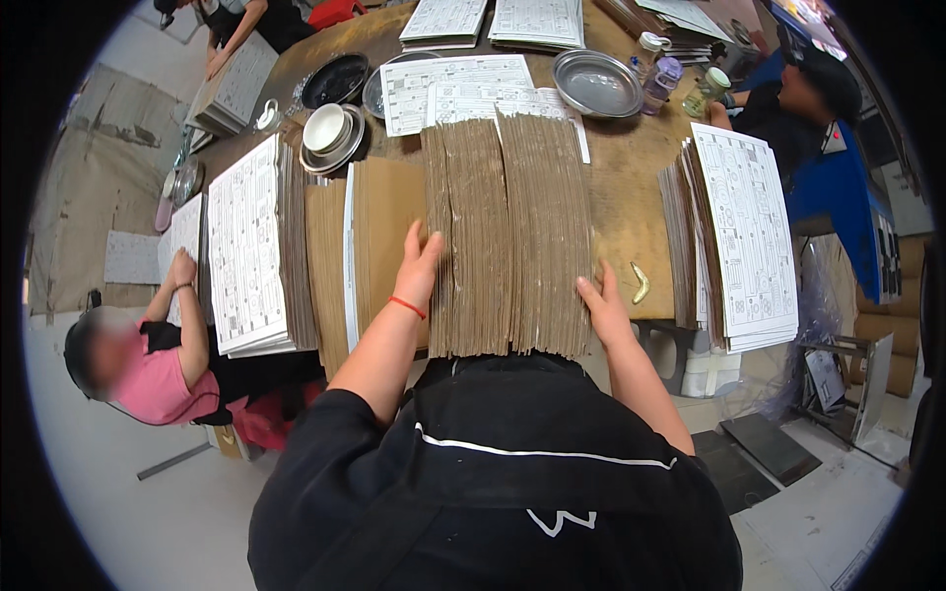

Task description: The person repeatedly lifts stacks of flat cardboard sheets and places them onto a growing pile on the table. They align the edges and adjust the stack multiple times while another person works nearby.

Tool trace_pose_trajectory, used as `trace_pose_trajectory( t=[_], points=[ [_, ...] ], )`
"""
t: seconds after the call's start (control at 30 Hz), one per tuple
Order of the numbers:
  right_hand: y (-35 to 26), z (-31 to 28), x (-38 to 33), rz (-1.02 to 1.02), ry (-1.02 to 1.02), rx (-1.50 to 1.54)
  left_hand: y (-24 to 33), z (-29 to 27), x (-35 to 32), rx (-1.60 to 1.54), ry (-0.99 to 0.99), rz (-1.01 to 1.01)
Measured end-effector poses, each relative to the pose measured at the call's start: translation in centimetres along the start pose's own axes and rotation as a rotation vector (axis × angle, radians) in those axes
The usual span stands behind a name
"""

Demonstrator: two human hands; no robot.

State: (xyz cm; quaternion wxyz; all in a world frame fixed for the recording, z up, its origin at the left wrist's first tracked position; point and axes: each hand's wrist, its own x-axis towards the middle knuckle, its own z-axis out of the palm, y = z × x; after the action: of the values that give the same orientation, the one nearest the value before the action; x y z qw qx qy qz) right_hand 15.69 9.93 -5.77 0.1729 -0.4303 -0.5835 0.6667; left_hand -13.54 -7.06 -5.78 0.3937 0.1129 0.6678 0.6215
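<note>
A thick block of grey-brown cardboard sheets (pixel 507 246) stands on edge at the table's near side, right in front of my body, its rough upper edges facing up. A gap splits it roughly down the middle. Against its left side rests my left hand (pixel 418 271), with a red string round the wrist. On the opposite side my right hand (pixel 605 303) has its thumb at the outer sheets. Between them the two hands hold the block; some fingers are hidden. Left of my left hand lean smoother tan cardboard sheets (pixel 386 207).
Printed sheet stacks stand left (pixel 246 256) and right (pixel 754 236). A small curved gold object (pixel 641 283) lies near my right hand. Farther back are loose printed sheets (pixel 453 84), a metal basin (pixel 597 84), bowls (pixel 327 128) and bottles (pixel 662 84). Other people sit around the table.
</note>
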Motion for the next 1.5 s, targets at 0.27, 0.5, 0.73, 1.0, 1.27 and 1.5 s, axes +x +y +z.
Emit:
trace_pose_trajectory(
  t=[0.27,0.5,0.73,1.0,1.27,1.5],
  points=[
    [-10.9,5.7,2.8,-0.193,0.132,-0.924,5.3,4.0,0.2,0.781,0.113,0.176],
    [-9.4,7.7,2.6,-0.157,0.105,-1.057,5.9,5.0,-1.3,1.025,0.113,0.145],
    [-10.9,8.1,2.7,-0.049,-0.019,-1.194,5.1,4.6,-0.8,0.894,0.135,0.272],
    [-10.1,7.1,2.5,-0.075,-0.027,-1.128,5.4,5.5,-0.8,0.955,0.152,0.213],
    [-10.5,7.2,2.3,-0.051,-0.04,-1.105,5.5,5.6,-1.0,0.975,0.15,0.187],
    [-10.8,7.6,2.1,-0.049,-0.024,-1.107,5.7,5.3,-1.2,0.984,0.15,0.193]
  ],
)
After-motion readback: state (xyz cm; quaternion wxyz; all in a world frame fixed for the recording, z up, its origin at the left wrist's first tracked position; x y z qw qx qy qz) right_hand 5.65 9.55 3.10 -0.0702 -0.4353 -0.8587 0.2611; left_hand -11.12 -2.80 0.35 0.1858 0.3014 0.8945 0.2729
